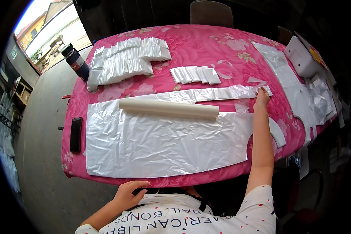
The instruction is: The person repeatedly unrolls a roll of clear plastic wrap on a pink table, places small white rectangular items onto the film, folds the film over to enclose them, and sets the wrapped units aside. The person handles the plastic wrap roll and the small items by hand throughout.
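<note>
A wide sheet of thin white plastic, cut like a disposable apron (163, 144), lies spread over the pink flowered tablecloth. Its narrow upper part runs to the right, and there my right hand (262, 96) has its fingers closed on the plastic near the end. Across the apron rests a pale, cream-coloured tube (167, 108), slightly tilted from left to right. My left hand (132, 193) is held just off the table's near edge, in front of my body. Its thumb and fingers are apart, with nothing between them.
Rows of folded white packets (124, 58) stand at the far left, beside a dark bottle (75, 61). A smaller row of packets (194, 75) is mid-table. A black phone (76, 135) lies at left. More plastic sheets (286, 78) and a white box (300, 56) are at right.
</note>
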